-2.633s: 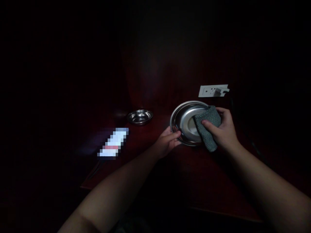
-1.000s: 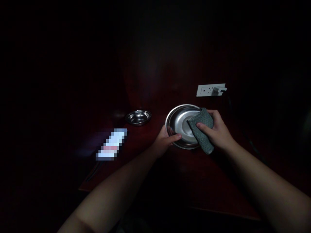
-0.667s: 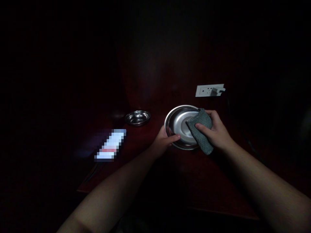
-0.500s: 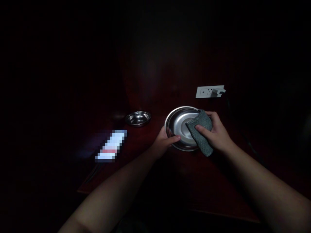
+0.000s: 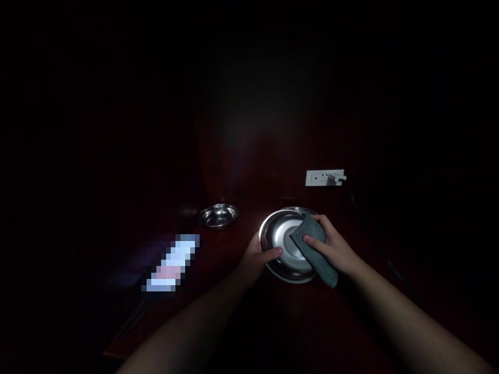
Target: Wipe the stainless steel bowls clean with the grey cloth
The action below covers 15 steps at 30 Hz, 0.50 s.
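Note:
A shiny steel bowl (image 5: 278,234) is tilted so that its inside faces me. My left hand (image 5: 256,257) grips its left rim, the thumb lying over the inside and the fingers hidden behind. A grey-green cloth (image 5: 317,246) is folded over the bowl's right rim. Through this cloth my right hand (image 5: 335,244) pinches the rim, thumb on the inner side, other fingers mostly out of sight behind. Part of another metal rim (image 5: 298,209) shows just behind the held bowl.
A smaller steel bowl (image 5: 219,215) stands on the dark red table (image 5: 218,270) to the left. Nearer lies a lit, pixelated device (image 5: 171,265) with a cable. A white wall socket (image 5: 317,178) holds a plug with a cord. Surroundings are very dark.
The whole scene sits lower in the picture as the view has tilted up. Both hands keep their hold on the bowl and cloth, and a rim behind the bowl has come into sight.

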Motion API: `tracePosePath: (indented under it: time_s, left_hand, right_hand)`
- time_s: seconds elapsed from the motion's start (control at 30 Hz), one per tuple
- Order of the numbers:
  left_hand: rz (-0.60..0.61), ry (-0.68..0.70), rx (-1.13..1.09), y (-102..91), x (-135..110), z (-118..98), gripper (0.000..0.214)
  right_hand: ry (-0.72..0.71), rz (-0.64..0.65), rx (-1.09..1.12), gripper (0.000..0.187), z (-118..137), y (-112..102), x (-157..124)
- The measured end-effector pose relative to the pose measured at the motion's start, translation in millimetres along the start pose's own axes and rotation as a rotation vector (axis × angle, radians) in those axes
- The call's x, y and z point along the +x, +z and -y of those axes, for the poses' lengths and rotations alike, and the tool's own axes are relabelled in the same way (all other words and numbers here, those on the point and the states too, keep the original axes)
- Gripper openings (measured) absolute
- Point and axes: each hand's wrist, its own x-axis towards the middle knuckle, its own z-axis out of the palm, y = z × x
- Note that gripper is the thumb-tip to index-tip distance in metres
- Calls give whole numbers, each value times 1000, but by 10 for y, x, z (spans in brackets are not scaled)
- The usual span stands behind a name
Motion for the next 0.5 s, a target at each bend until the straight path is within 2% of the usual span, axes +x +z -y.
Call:
tracePosePath:
  time_s: [0.23,0.5]
  left_hand:
    - [-9,8,15,9,18,-19,53]
    - [-11,17,29,15,9,-39,65]
  right_hand:
    - [3,25,55,45,-2,21,-3]
    - [-22,-35,11,38,13,36,4]
